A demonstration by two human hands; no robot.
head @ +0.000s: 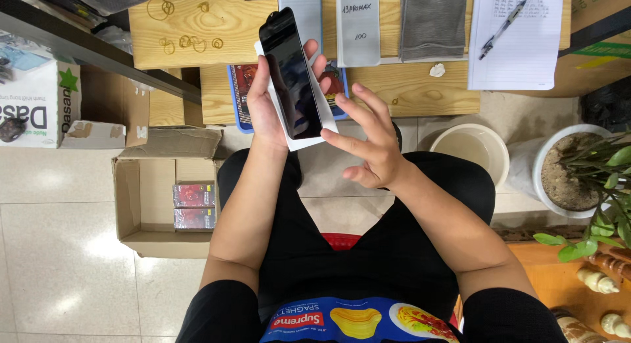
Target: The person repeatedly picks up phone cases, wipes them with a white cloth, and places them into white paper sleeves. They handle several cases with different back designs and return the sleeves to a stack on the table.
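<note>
My left hand (263, 103) holds a dark glossy glass sheet shaped like a phone screen (292, 73) together with a white backing sleeve (325, 122) behind it, raised above my lap. My right hand (368, 142) hovers just right of the sheet's lower end, fingers spread, fingertips close to the white sleeve's edge and holding nothing. Both forearms reach up from my lap, which is covered by black clothing.
A low wooden table (407, 86) ahead carries rubber bands (190, 42), a grey cloth (430, 21), grey packets, a notepad (519, 40) with a pen (503, 28). An open cardboard box (167, 215) with small red packs sits left. A white bucket (470, 149) and potted plant (578, 172) stand right.
</note>
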